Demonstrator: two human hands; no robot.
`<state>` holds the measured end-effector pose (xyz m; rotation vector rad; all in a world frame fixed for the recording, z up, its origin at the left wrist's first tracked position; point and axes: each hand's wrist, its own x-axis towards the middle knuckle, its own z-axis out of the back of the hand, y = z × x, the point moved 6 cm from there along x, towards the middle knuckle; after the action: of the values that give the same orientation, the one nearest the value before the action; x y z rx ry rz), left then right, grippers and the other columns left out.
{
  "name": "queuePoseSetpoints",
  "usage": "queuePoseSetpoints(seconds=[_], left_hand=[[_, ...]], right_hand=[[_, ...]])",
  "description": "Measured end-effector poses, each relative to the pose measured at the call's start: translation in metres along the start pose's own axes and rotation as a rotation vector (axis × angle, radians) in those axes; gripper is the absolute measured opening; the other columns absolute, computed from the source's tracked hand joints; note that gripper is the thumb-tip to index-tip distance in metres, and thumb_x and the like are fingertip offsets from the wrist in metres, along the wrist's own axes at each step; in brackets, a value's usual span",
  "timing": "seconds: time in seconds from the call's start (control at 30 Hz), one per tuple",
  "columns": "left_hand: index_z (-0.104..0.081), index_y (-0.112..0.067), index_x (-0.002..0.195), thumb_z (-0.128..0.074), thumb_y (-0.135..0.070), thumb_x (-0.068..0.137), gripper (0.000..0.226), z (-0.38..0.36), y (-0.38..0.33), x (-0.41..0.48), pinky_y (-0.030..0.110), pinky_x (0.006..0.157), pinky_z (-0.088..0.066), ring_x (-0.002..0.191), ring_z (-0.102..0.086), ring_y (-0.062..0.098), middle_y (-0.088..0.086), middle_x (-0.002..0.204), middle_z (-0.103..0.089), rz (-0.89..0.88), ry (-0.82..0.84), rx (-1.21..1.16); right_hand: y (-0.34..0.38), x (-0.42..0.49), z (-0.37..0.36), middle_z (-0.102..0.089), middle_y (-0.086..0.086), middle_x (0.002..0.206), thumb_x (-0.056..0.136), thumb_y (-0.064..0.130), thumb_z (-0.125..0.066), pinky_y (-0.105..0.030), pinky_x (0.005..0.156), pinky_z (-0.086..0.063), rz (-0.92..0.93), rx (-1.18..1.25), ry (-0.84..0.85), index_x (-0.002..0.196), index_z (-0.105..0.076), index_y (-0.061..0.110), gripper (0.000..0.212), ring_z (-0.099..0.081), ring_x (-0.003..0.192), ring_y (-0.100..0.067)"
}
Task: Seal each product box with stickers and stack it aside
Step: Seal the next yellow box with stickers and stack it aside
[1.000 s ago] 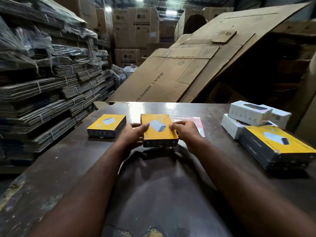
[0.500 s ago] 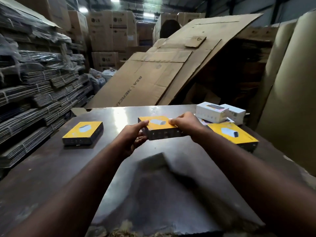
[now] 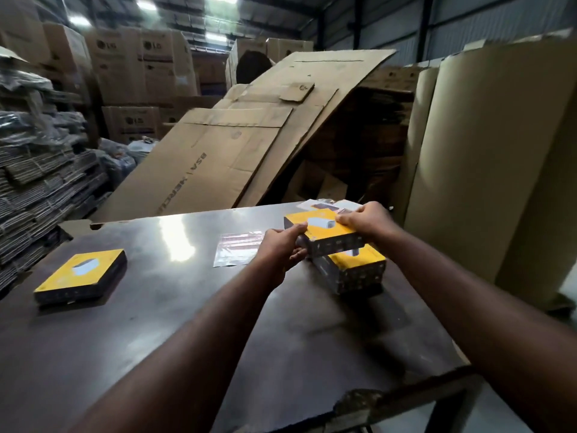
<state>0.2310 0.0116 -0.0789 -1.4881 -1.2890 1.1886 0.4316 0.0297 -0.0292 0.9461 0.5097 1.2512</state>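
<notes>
product box held: flat yellow-topped, dark-sided cardboard box (image 3: 321, 230), lifted over the right part of the dark glossy table (image 3: 187, 307), slightly tilted.
stack base: second yellow-topped, dark-sided cardboard box (image 3: 357, 270), lying on the table directly below. the held box sits offset to the left and far side of it. contact between the two cannot be confirmed.
left hand (image 3: 281, 250): grasps the left end of the held box, thumb on the top face, fingers curled beneath.
right hand (image 3: 363, 221): grasps the far right corner, fingers hooked over the top face.
seal status: no sticker is discernible on the held box; whether it is sealed cannot be told.
step, judged: placement onto the stack base.
fault 1, skewed stack: cause is release at the present offset and tilt. the upper box would overhang and could slide off to the left.
fault 2, trapped fingers: cause is lowering with the left fingers under the box. withdrawal would drag the box out of line.
fault 3, fall from table: cause is a push to the right. the stack base lies near the right table edge.
fault 4, knocked neighbours: cause is overshoot to the far side, where white cardboard boxes (image 3: 324, 206) sit just behind.
fault 5, disturbed supply: cause is the left hand sweeping across the glossy sticker sheet (image 3: 239, 250) just beside it.
unaffected: third yellow-topped cardboard box (image 3: 79, 275), well apart at the left.
</notes>
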Motion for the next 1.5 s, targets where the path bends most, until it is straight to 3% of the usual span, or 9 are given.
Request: queuePoseSetpoints(seconds=[0.17, 0.33, 0.43, 0.63, 1.07, 1.17, 1.3, 1.4, 1.5], left_hand=[[-0.06, -0.001, 0.118, -0.07, -0.033, 0.094, 0.041, -0.034, 0.015, 0.003, 0.017, 0.054, -0.054, 0.101, -0.068, 0.027, 0.022, 0.122, -0.064, -0.001, 0.049, 0.007], [-0.054, -0.002, 0.127, -0.071, -0.032, 0.093, 0.049, -0.053, 0.022, 0.007, 0.016, 0.051, -0.052, 0.088, -0.064, 0.018, 0.016, 0.114, -0.063, 0.021, 0.078, 0.024], [-0.052, -0.004, 0.129, -0.071, -0.031, 0.093, 0.049, -0.058, 0.026, 0.012, 0.016, 0.05, -0.052, 0.094, -0.064, 0.022, 0.02, 0.126, -0.061, 0.042, 0.065, 0.039], [-0.051, -0.005, 0.126, -0.073, -0.029, 0.093, 0.046, -0.053, 0.036, 0.022, 0.019, 0.051, -0.054, 0.103, -0.064, 0.025, 0.017, 0.123, -0.058, 0.049, 0.004, 0.062], [-0.06, -0.004, 0.116, -0.074, -0.029, 0.092, 0.037, -0.049, 0.049, 0.042, 0.024, 0.055, -0.058, 0.103, -0.071, 0.027, 0.017, 0.12, -0.067, 0.048, -0.031, 0.12], [-0.058, -0.012, 0.103, -0.073, -0.03, 0.092, 0.026, -0.048, 0.045, 0.046, 0.03, 0.062, -0.058, 0.103, -0.068, 0.024, 0.014, 0.117, -0.066, 0.007, -0.084, 0.204], [-0.051, -0.016, 0.118, -0.076, -0.034, 0.087, 0.044, -0.046, 0.037, 0.056, 0.042, 0.078, -0.061, 0.107, -0.064, 0.026, 0.01, 0.121, -0.061, -0.053, -0.175, 0.35], [-0.049, -0.022, 0.114, -0.075, -0.04, 0.081, 0.046, -0.044, 0.028, 0.062, 0.048, 0.094, -0.057, 0.108, -0.062, 0.029, 0.01, 0.121, -0.06, -0.11, -0.222, 0.416], [-0.048, -0.024, 0.111, -0.071, -0.048, 0.075, 0.049, -0.043, 0.028, 0.068, 0.049, 0.095, -0.055, 0.109, -0.062, 0.031, 0.009, 0.119, -0.06, -0.146, -0.241, 0.407]], right_hand=[[-0.027, 0.013, 0.028, -0.072, -0.01, 0.09, 0.078, 0.036, -0.082, -0.039, 0.074, -0.055, -0.06, 0.001, -0.037, 0.079, -0.069, 0.013, 0.027, -0.069, 0.087, -0.026], [-0.05, 0.018, 0.039, -0.07, -0.009, 0.089, 0.083, 0.034, -0.081, -0.037, 0.063, -0.056, -0.113, 0.017, -0.01, 0.09, -0.068, 0.011, 0.027, -0.069, 0.079, -0.023], [-0.06, 0.02, 0.037, -0.069, -0.01, 0.086, 0.085, 0.031, -0.079, -0.043, 0.075, -0.059, -0.141, 0.037, 0.005, 0.087, -0.065, 0.01, 0.026, -0.069, 0.079, -0.023], [-0.071, 0.026, 0.024, -0.068, -0.009, 0.091, 0.087, 0.03, -0.079, -0.029, 0.053, -0.048, -0.183, 0.084, 0.041, 0.102, -0.067, 0.006, 0.031, -0.065, 0.074, -0.018], [-0.085, 0.04, 0.018, -0.063, -0.006, 0.098, 0.088, 0.025, -0.078, -0.026, 0.053, -0.047, -0.204, 0.146, 0.132, 0.117, -0.065, 0.004, 0.038, -0.061, 0.079, -0.014], [-0.084, 0.044, 0.018, -0.063, -0.005, 0.099, 0.088, 0.026, -0.077, -0.025, 0.053, -0.046, -0.197, 0.135, 0.162, 0.118, -0.064, 0.006, 0.039, -0.061, 0.08, -0.014], [-0.083, 0.054, 0.017, -0.064, -0.005, 0.096, 0.092, 0.029, -0.073, -0.025, 0.055, -0.047, -0.179, 0.113, 0.201, 0.107, -0.065, 0.009, 0.027, -0.062, 0.079, -0.014], [-0.084, 0.071, 0.015, -0.065, -0.004, 0.083, 0.094, 0.028, -0.07, -0.024, 0.051, -0.044, -0.144, 0.142, 0.163, 0.102, -0.067, 0.006, 0.023, -0.06, 0.061, -0.013], [-0.092, 0.097, 0.012, -0.068, -0.01, 0.092, 0.091, 0.027, -0.072, -0.027, 0.05, -0.044, -0.132, 0.129, 0.075, 0.088, -0.065, 0.011, 0.018, -0.061, 0.068, -0.018]])
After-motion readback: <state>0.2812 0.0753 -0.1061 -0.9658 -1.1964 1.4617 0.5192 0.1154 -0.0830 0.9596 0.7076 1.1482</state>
